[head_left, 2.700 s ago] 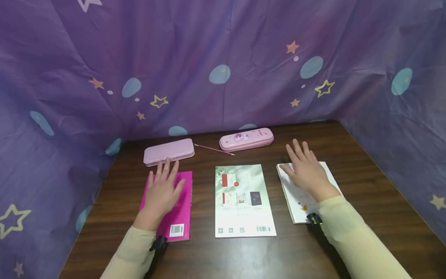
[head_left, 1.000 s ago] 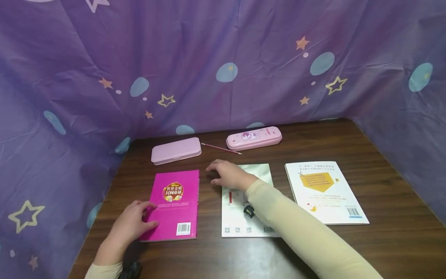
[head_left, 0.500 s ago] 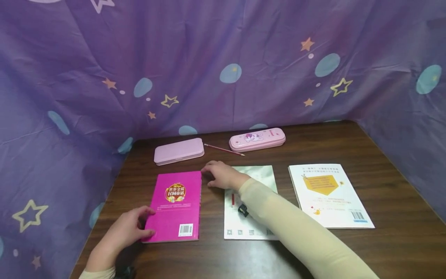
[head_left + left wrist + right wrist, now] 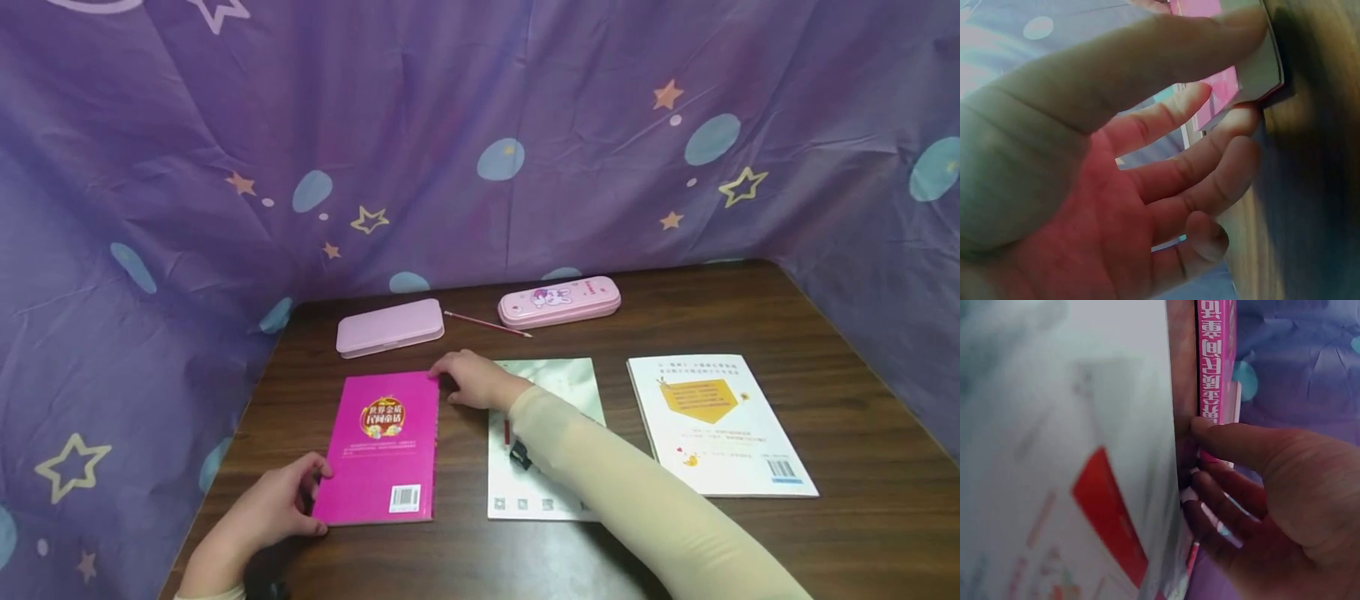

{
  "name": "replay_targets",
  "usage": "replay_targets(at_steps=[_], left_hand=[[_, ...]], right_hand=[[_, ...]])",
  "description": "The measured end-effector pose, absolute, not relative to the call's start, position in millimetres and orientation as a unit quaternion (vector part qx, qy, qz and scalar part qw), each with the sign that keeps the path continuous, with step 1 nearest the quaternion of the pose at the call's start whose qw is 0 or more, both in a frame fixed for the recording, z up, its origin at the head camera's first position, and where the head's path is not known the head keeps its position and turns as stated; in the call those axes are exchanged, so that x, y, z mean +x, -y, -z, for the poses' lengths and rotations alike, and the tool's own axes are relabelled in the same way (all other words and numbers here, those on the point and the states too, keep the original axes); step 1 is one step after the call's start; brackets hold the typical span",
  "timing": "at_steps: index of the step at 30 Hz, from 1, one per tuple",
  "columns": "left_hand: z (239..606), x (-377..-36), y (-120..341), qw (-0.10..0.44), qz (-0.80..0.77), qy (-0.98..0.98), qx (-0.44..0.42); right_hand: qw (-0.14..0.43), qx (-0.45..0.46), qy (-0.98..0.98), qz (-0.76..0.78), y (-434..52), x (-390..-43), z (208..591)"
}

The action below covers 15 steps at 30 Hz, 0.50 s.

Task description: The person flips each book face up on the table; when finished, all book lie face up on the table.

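On counter, left hand (image 4: 273, 507) pinches pink book (image 4: 386, 450) near corner, right hand (image 4: 472, 379) fingers curled at far spine corner — book gripped, not yet lifted.

The magenta book (image 4: 384, 450) carries a gold emblem reading 世界金质 over 民间童话, with a barcode at its near corner. The white book with the yellow panel (image 4: 718, 425) also shows a barcode; its print is too small to read.

A makeshift study corner at home: a dark wooden desk (image 4: 825, 333) hemmed in by a purple star-print sheet (image 4: 480, 125), with books and pink pencil cases (image 4: 558, 301).
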State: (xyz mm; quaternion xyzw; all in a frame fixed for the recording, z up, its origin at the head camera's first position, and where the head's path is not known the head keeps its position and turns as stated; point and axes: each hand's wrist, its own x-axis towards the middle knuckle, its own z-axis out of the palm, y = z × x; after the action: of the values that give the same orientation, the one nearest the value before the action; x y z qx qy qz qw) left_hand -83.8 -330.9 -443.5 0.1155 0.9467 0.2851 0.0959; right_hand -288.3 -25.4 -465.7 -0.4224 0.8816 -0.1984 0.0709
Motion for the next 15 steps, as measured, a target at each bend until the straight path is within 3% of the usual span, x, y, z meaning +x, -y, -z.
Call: replay_targets(at_steps=[15], left_hand=[[443.4, -89.2, 323.9, 0.091, -0.258, -0.956, 0.109]], right_hand=[[0.000, -0.414, -0.893, 0.179, 25.6, -289.4, 466.5]])
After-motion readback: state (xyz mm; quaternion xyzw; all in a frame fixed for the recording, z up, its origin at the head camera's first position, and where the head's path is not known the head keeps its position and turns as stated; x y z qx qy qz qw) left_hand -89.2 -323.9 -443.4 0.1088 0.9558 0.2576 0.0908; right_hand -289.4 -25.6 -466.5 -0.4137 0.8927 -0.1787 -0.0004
